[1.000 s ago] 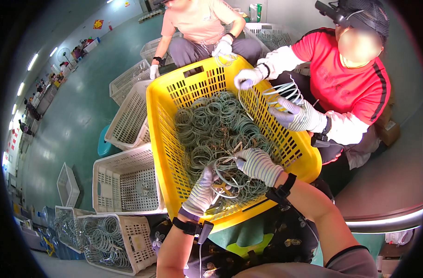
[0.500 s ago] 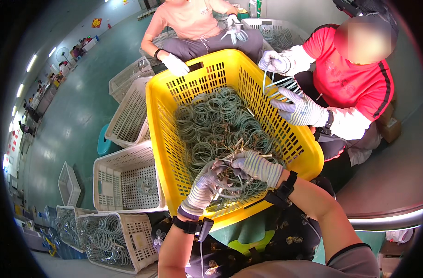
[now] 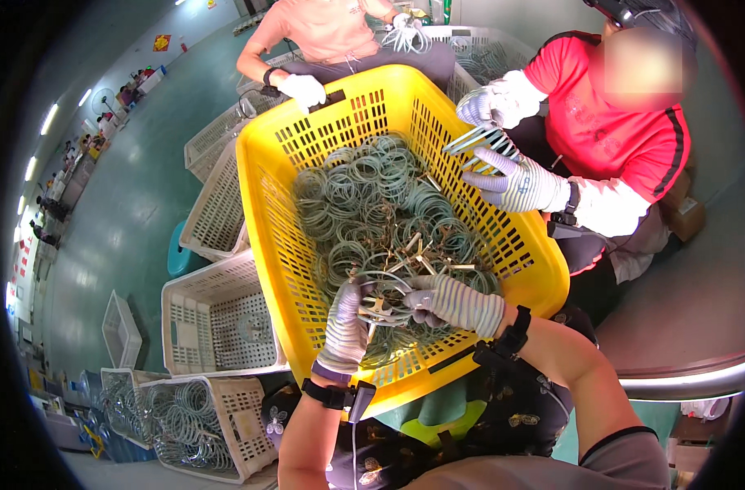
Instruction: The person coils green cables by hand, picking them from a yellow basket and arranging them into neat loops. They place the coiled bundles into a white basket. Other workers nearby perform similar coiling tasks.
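Both my hands wear striped, light-coloured work gloves and are closed over the near part of a large yellow basket (image 3: 268,282). A few pale rings (image 3: 386,274) stretch between them, with my left hand (image 3: 344,327) gripping one side. The fingers of my right hand (image 3: 458,304) pinch the other side. Below and beyond lies a heap of grey-green rings (image 3: 364,192) filling the basket's bottom. Thin tan sticks (image 3: 421,253) and brownish scraps are scattered over the heap. My fingertips partly hide the held rings.
At right, a person in red (image 3: 609,122) holds several pale rings over the rim. Another person (image 3: 331,41) sits beyond, one gloved hand on the rim, rings in the other. White crates (image 3: 217,314) line the left; the nearest ones hold rings (image 3: 184,425).
My hands have spread slightly apart, and the rings between them now show as a wider loop. The person at right has tilted their rings flatter. The view has shifted a little.
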The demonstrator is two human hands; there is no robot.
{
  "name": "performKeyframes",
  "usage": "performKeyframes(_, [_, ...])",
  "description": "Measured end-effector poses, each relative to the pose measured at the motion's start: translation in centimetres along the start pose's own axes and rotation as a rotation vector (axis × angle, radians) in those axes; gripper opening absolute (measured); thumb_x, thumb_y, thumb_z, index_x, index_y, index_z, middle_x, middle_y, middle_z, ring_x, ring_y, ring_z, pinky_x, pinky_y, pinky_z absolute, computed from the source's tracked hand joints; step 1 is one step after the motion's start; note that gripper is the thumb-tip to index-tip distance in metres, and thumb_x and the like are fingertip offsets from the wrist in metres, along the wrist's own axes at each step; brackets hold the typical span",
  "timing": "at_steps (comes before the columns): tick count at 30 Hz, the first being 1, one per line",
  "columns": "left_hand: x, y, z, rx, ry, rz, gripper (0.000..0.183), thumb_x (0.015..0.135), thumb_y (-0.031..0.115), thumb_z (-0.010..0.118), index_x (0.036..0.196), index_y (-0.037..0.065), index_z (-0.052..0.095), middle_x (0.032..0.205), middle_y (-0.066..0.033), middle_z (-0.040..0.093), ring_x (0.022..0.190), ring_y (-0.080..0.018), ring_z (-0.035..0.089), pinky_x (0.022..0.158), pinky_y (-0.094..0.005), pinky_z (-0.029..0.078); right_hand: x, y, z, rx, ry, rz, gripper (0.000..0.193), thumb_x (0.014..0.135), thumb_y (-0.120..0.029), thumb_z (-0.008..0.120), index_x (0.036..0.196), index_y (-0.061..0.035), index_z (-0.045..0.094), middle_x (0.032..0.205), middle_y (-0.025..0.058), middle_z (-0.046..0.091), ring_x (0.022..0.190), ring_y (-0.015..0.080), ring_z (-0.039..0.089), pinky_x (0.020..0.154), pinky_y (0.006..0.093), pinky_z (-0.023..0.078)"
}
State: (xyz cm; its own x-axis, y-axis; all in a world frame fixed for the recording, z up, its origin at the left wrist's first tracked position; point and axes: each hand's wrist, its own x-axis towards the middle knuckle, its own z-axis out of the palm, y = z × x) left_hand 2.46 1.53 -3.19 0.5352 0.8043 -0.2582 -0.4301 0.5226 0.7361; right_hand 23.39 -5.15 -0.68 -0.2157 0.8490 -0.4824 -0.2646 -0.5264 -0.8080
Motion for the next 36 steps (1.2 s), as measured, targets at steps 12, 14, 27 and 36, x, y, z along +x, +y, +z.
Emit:
performKeyframes(12, [0.0,0.5,-1.2,-0.072,-0.074,-0.024,0.074,0.082,0.056,0.078,0.133,0.008,0.053,0.12,-0.0055,0.061,0.111,-0.0234,0.062,0.092,-0.0459,0.058,-0.5,-0.8,0.8,-0.039,0.04,-0.039,0.027,0.098,-0.03,0.062,0.112,-0.0068,0.061,0.072,0.0008,0.058,0.054,0.0065,0.05,0.049,0.0209,0.04])
performKeyframes(14, [-0.1,0.6,-1.3,-0.048,-0.078,-0.005,0.081,0.081,0.063,0.073,0.137,0.008,0.05,0.124,-0.0074,0.06,0.115,-0.0255,0.06,0.093,-0.0484,0.057,-0.8,-1.2,0.2,-0.083,0.028,-0.09,0.032,0.098,-0.034,0.062,0.114,-0.0064,0.063,0.072,0.0011,0.059,0.054,0.0064,0.05,0.049,0.021,0.04])
performKeyframes(27, [-4.2,6.1,-5.5,0.001,0.033,0.181,0.11,0.071,0.092,0.052,0.149,0.016,0.041,0.138,-0.0177,0.055,0.117,-0.0368,0.058,0.09,-0.0508,0.054,-1.2,-0.3,-0.2,-0.264,0.207,-0.198,0.031,0.101,-0.025,0.059,0.125,-0.0068,0.062,0.079,-0.0028,0.06,0.065,0.0062,0.056,0.059,0.0219,0.049])
performKeyframes(36, [-6.3,6.8,-8.6,-0.13,0.068,0.27,0.11,0.073,0.094,0.042,0.148,0.013,0.04,0.14,-0.0181,0.052,0.117,-0.0393,0.058,0.091,-0.053,0.054,1.3,2.6,0.9,-0.373,0.136,-0.104,0.031,0.099,-0.018,0.059,0.127,-0.0063,0.061,0.084,0.0001,0.064,0.068,0.0092,0.06,0.063,0.0255,0.053])
